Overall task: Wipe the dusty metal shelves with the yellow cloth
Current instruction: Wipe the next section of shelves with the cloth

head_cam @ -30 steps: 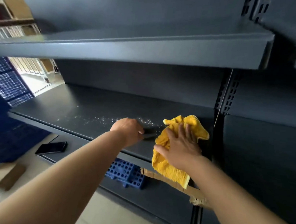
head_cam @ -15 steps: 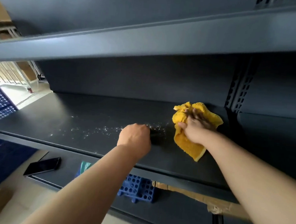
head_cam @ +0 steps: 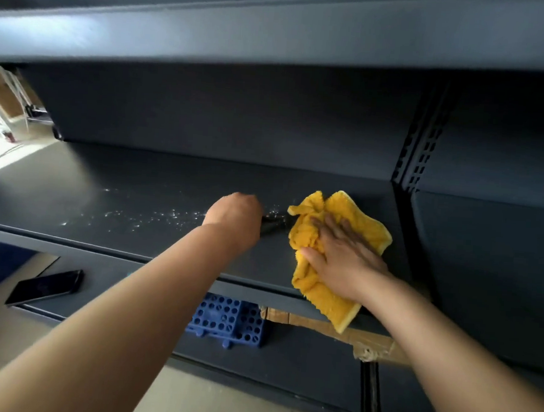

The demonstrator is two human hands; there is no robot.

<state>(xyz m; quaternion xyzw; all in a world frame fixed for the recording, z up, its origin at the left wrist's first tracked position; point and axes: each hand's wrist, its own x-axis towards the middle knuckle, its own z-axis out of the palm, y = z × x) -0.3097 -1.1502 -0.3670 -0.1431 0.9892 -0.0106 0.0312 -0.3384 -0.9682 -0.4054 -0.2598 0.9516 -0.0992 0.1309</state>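
Two bare arms reach onto the middle shelf (head_cam: 157, 179) of a dark grey metal rack, with no brand, label or writing legible anywhere in view. At far left, on the lower shelf (head_cam: 302, 367), a black phone (head_cam: 45, 287) lies face up, its screen dark. White dust specks (head_cam: 143, 214) are scattered across the middle shelf's surface, running toward the left hand (head_cam: 235, 218). That hand is curled into a fist around a small dark object (head_cam: 274, 226), which is too dim to identify. Below it, on the lower shelf, sits a blue perforated plastic rack (head_cam: 225, 320), and a taped strip of brown cardboard (head_cam: 336, 332) lies beside it. Just to the right of the dark object, the yellow cloth (head_cam: 316, 237) lies crumpled on the middle shelf, one corner hanging over the front edge. The right hand (head_cam: 340, 257) presses flat on the cloth, fingers spread apart. Beyond it stands a slotted upright (head_cam: 418, 157).
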